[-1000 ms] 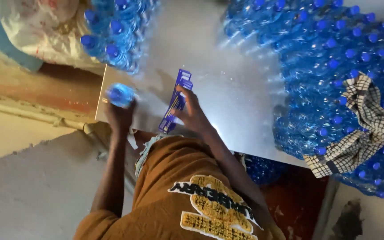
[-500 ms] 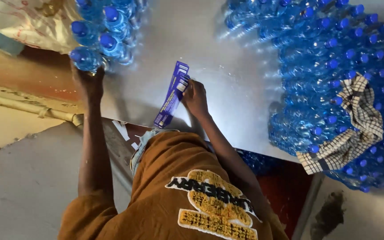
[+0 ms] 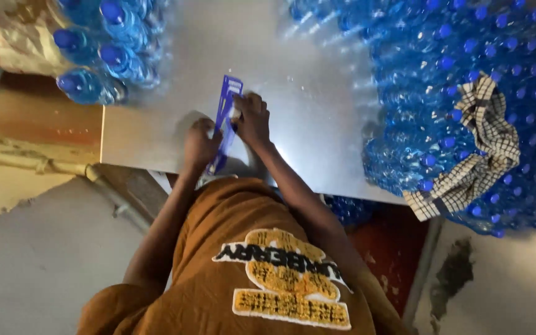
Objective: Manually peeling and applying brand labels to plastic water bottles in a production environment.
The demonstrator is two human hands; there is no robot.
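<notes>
Left hand [image 3: 200, 142] back from bottles, both hands' fingers now holding upright label strip [image 3: 224, 118].

Long narrow blue-and-white label strip [image 3: 223, 118] lies on white table [image 3: 305, 93], btwn my hands, near front edge.

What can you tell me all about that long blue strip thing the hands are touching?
The blue strip is a long, thin, flat stack of what look like labels, blue with small white patches. It lies on the shiny pale table, pointing away from the person. The left hand rests beside its near end; the right hand presses its middle.
</notes>
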